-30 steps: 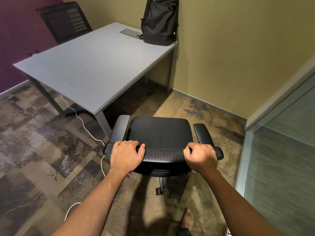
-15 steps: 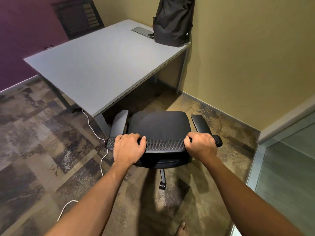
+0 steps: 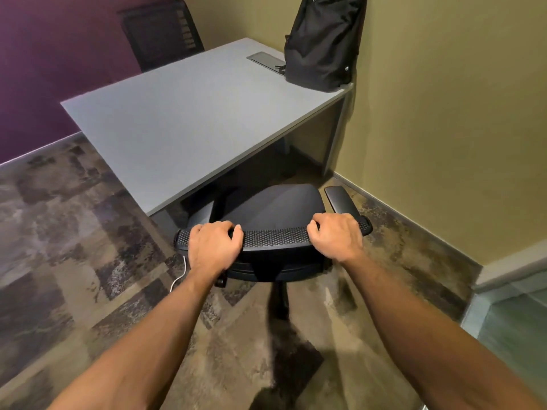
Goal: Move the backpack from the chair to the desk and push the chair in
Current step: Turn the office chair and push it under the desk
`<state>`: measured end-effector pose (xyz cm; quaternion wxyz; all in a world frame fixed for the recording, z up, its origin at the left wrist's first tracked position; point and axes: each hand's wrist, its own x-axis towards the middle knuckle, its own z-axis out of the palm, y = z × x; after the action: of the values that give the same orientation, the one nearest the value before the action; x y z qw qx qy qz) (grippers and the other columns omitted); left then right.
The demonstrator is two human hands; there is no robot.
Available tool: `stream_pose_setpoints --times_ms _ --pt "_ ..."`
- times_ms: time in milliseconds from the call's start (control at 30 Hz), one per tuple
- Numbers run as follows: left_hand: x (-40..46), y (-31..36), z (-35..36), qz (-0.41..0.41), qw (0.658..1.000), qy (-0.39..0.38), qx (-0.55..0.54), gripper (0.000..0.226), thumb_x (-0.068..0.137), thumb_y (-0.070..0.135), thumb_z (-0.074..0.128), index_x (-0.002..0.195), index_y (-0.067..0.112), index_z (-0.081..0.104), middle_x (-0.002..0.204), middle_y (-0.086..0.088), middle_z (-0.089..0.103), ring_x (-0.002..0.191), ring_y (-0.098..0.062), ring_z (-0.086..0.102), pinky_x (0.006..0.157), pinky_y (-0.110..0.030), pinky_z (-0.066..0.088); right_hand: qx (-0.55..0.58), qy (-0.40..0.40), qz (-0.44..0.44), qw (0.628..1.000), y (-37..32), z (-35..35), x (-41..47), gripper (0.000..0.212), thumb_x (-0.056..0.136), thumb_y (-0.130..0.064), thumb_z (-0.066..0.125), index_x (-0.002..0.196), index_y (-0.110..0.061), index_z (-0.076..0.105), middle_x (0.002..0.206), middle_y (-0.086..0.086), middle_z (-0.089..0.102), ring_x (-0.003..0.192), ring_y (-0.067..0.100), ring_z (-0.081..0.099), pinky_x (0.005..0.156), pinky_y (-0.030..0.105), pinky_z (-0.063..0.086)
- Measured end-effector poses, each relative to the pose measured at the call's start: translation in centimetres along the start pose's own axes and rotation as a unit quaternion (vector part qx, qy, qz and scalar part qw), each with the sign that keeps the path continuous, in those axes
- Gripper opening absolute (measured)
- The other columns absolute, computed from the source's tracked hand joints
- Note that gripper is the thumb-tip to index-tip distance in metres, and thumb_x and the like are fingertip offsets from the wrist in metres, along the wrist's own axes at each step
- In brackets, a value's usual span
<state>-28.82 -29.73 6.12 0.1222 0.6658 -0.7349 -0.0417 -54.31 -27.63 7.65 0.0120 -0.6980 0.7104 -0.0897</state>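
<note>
Compared with one second earlier, the black swivel office chair with mesh backrest (image 3: 272, 211) had advanced toward the grey rectangular laminate desk (image 3: 189, 119); its left armrest and the front of its seat now lay beneath the desk's near edge, where previously the whole seat stood clear. The judgement was that the push-in was underway but incomplete, most of the seat remaining outside.

The left hand (image 3: 214, 247) and right hand (image 3: 336, 236) were each curled closed over the backrest's top rail, well apart.

The black fabric backpack (image 3: 321, 42) stood upright on the desk's far corner against the wall, so that step appeared finished.

Count: one backpack, one desk, two chairs including a second black mesh chair (image 3: 161, 31) beyond the desk, one white cable (image 3: 179, 276) on the carpet, and two hands.
</note>
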Motion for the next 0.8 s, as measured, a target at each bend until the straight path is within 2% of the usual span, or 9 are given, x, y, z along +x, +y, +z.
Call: stream_pose_setpoints --times_ms 200,267,400,533,800 --pt "4.7 2.2 1.2 -0.017 1.0 0.01 0.007 0.042 0.091 0.043 0.034 0.06 0.023 0.054 0.054 0.006 0.046 0.062 -0.022 0.054 0.078 -0.038 0.039 0.005 -0.013 -0.016 1.0 2.7 0.3 6.3 0.036 0.091 -0.037 0.037 0.079 -0.016 0.063 0.079 0.006 0.069 0.064 0.021 0.045 0.068 0.037 0.038" --pt "6.6 3.0 1.5 -0.025 1.0 0.014 0.005 0.043 0.091 0.044 0.033 0.062 0.022 0.058 0.054 0.006 0.047 0.06 -0.02 0.05 0.079 -0.039 0.04 0.005 -0.015 -0.025 1.0 3.5 0.3 8.4 0.035 0.091 -0.036 0.037 0.078 -0.016 0.063 0.08 0.007 0.069 0.067 0.025 0.052 0.068 0.037 0.037" --pt "10.4 4.2 2.3 -0.037 0.999 0.016 0.011 0.045 0.091 0.046 0.031 0.067 0.022 0.06 0.065 0.002 0.063 0.068 -0.021 0.059 0.082 -0.04 0.042 0.005 -0.008 -0.043 0.999 5.4 0.6 13.0 0.033 0.09 -0.034 0.039 0.076 -0.015 0.063 0.083 0.008 0.071 0.079 0.032 0.062 0.07 0.037 0.038" --pt "14.0 5.3 3.2 -0.063 0.998 0.007 0.02 0.048 0.091 0.048 0.029 0.072 0.023 0.066 0.065 0.003 0.065 0.065 -0.018 0.058 0.083 -0.041 0.045 0.005 -0.02 -0.058 0.998 6.8 0.8 17.6 0.034 0.089 -0.035 0.04 0.075 -0.014 0.062 0.081 0.008 0.071 0.078 0.031 0.062 0.066 0.036 0.033" --pt "20.5 7.3 4.4 -0.093 0.995 0.014 0.022 0.046 0.092 0.046 0.031 0.069 0.024 0.064 0.063 0.007 0.059 0.06 -0.011 0.04 0.083 -0.04 0.041 0.009 -0.018 -0.081 0.996 9.3 1.5 26.0 0.034 0.088 -0.037 0.042 0.081 -0.016 0.067 0.08 0.004 0.071 0.077 0.028 0.062 0.065 0.036 0.038"
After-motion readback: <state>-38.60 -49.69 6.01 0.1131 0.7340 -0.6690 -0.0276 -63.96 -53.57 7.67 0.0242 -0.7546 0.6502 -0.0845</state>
